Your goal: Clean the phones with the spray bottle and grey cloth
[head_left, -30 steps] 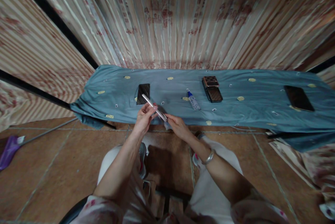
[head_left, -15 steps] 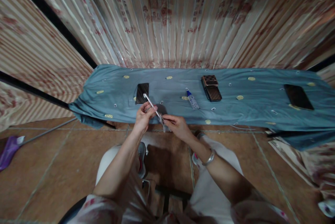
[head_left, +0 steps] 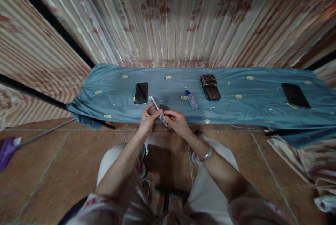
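Pinching the phone [head_left: 154,102] in my left hand [head_left: 147,119], I grip the grey cloth [head_left: 163,116] at its near end with my right hand [head_left: 179,123]. Over the tabletop's [head_left: 118,93] front edge, the phone's long axis slants from far left toward my right.

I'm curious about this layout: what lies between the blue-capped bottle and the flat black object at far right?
In the head view, a brown-checked item, then blue patterned cloth.

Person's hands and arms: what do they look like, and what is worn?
The left hand and right hand are ungloved. A silver bangle rings the right forearm. The pale sleeves bear pinkish-red marks and leave the forearms bare.
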The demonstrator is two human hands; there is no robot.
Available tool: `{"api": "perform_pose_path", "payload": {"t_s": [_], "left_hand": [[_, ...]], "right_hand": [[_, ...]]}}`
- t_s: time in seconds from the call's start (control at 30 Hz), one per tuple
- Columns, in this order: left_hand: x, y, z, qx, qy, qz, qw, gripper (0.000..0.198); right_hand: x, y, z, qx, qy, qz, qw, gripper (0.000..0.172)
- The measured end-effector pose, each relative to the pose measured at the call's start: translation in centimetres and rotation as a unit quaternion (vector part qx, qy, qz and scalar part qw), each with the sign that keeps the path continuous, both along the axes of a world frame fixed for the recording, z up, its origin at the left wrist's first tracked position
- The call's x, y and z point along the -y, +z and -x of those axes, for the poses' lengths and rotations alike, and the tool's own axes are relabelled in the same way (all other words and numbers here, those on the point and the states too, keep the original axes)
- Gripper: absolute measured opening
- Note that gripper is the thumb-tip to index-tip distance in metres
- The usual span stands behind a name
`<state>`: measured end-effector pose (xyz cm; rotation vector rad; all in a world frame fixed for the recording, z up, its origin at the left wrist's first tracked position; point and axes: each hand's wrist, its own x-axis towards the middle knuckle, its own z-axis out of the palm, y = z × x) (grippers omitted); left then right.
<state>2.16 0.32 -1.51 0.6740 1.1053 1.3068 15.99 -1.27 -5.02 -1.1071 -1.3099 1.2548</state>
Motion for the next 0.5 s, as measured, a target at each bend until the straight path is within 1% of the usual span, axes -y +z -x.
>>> {"api": "perform_pose_path", "payload": {"t_s": [0.2,0.33,0.5], "left_hand": [[-0.7,0.8,1.5,0.016,0.029,-0.006,0.999,0.051],[-0.8,1.0,2.1,0.016,0.011,0.0,1.0,0.044],[-0.4,0.7,1.4,0.021,-0.015,0.023,0.999,0.044]], "right_hand": [[0.5,0.4,0.0,0.025,0.039,0.006,0.999,0.029],[0.7,0.8,-0.4,0.011,0.055,0.003,0.998,0.028],[0.7,1.5,-0.7,0.002,0.068,-0.026,0.997,0.027]]}}
